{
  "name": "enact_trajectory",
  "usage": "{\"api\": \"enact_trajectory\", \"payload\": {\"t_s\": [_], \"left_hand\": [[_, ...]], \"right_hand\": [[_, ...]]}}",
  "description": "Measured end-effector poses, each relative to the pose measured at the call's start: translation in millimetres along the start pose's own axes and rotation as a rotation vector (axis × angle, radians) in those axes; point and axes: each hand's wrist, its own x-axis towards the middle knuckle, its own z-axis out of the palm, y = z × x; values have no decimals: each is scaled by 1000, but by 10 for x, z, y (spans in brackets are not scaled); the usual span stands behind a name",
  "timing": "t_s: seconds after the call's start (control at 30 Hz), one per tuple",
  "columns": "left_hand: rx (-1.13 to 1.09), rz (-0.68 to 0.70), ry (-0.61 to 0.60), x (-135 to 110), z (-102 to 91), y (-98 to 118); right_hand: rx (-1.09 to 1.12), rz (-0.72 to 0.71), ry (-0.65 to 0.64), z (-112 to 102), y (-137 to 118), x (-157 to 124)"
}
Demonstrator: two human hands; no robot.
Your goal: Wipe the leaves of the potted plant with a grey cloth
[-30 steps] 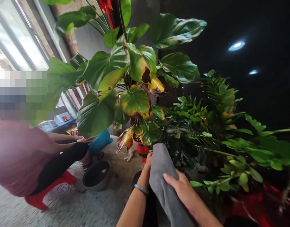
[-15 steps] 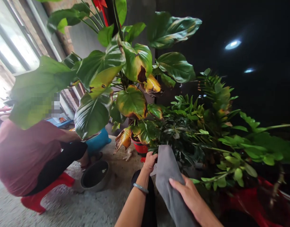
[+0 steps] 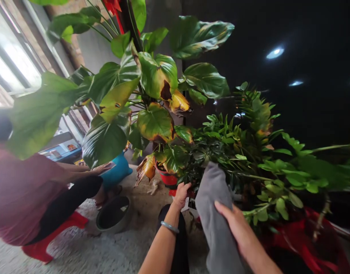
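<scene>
A grey cloth (image 3: 216, 217) hangs in my right hand (image 3: 234, 222), the thumb lying across it. Its upper end touches or overlaps the dark green leaves (image 3: 201, 161) of a low bushy plant. Beside the cloth on the left, my left hand (image 3: 181, 196) is closed at the lower edge of that foliage, and what its fingers hold is hidden. A pale bangle (image 3: 169, 227) circles the left wrist. Close by stands a large-leaved plant (image 3: 156, 121) with yellow and brown patches, in a red and black pot (image 3: 167, 178).
On the left a person (image 3: 23, 190) in a dull red top sits on a red stool (image 3: 55, 238). Near them are a grey basin (image 3: 113, 215) and a blue object (image 3: 117, 171). More plants (image 3: 294, 175) and red material (image 3: 306, 243) stand right, before a dark glossy wall (image 3: 320, 76).
My right hand has moved a little right with the cloth, whose upper end has crumpled. My left hand stays almost in place. The view has shifted slightly, and the seated person has changed posture.
</scene>
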Motion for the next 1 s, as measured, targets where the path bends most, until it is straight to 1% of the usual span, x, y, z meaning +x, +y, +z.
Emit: {"api": "enact_trajectory", "payload": {"t_s": [0.03,0.07,0.1,0.17,0.23,0.27,0.3,0.33,0.37,0.4,0.43,0.47,0.53,0.6,0.63,0.67,0.7,0.77,0.83,0.87,0.9,0.93,0.97,1.0], "left_hand": [[-1,-7,-4,-1,-6,7],[2,-15,-15,0,-14,11],[6,-24,-28,3,-23,12],[17,-36,-48,13,-41,5],[25,-38,-61,22,-53,-13],[27,-34,-64,26,-58,-25],[28,-29,-65,31,-61,-35],[28,-25,-65,35,-65,-45],[28,-22,-63,40,-69,-52],[27,-21,-63,44,-75,-56],[27,-19,-62,50,-83,-57],[27,-18,-61,55,-92,-56],[28,-19,-56,64,-110,-48],[31,-18,-45,67,-121,-40],[36,-17,-41,65,-121,-36],[43,-18,-39,59,-119,-33],[50,-16,-36,49,-112,-29],[51,-1,-19,19,-92,-15],[22,36,18,-22,-66,10],[-2,59,37,-43,-54,27],[-29,81,53,-62,-43,45],[-57,96,66,-77,-34,62],[-84,101,78,-86,-29,78],[-111,99,92,-88,-27,90]], "right_hand": [[-46,17,-8,-23,84,-75],[-74,17,-12,-60,117,-153],[-85,4,-3,-107,91,-219],[-63,-70,68,-206,-120,-273],[25,-193,207,-276,-435,-192],[94,-250,276,-293,-577,-111],[168,-293,316,-298,-681,-16],[234,-303,324,-292,-731,78],[278,-276,306,-279,-720,160],[292,-221,272,-263,-648,216],[281,-148,228,-249,-522,240],[254,-69,186,-240,-356,227],[178,63,112,-243,11,104],[87,109,53,-272,276,-90],[50,108,41,-292,327,-182],[26,99,39,-312,315,-256],[21,91,52,-330,242,-303],[69,67,119,-353,-31,-304],[159,-9,197,-353,-348,-203],[203,-50,222,-345,-471,-132],[244,-77,221,-333,-548,-59],[280,-74,195,-316,-573,6],[306,-34,151,-295,-542,56],[320,39,98,-271,-462,82]]}}
